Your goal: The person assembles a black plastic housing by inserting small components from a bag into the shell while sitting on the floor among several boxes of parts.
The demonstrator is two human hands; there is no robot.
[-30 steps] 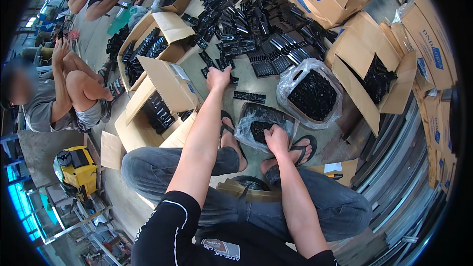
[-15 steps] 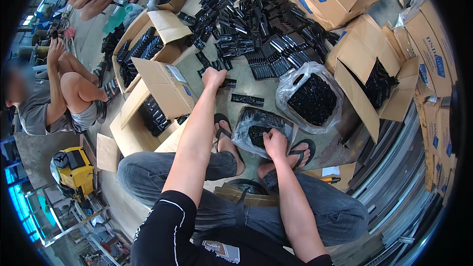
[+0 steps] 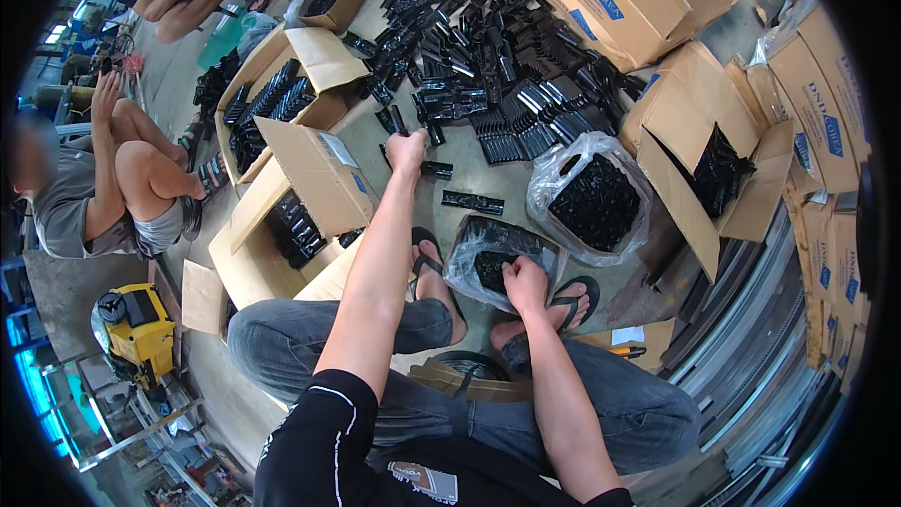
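Observation:
My left hand (image 3: 405,152) reaches out over the floor with its fingers curled closed among several black, glossy flat pieces. One short black piece (image 3: 437,169) lies beside its knuckles; what the fingers hold, if anything, is hidden. Between my feet rests a clear plastic bag (image 3: 460,268) with small black parts (image 3: 490,269) showing through its opening. My right hand (image 3: 526,284) is at this opening, its fingers bent together over the small parts, the fingertips hidden. A single long black piece (image 3: 472,202) lies on the floor between my hands.
A large heap of black pieces (image 3: 450,47) spreads ahead. An open bag of small black parts (image 3: 601,202) stands to the right. Cardboard boxes (image 3: 324,174) flank both sides. Metal profiles (image 3: 751,347) lie at the right. Two people sit at the left, one in a grey shirt (image 3: 70,197).
The view has tilted slightly, so the scene sits a little lower. My left hand has shifted very slightly among the black pieces; my right hand stays at the bag.

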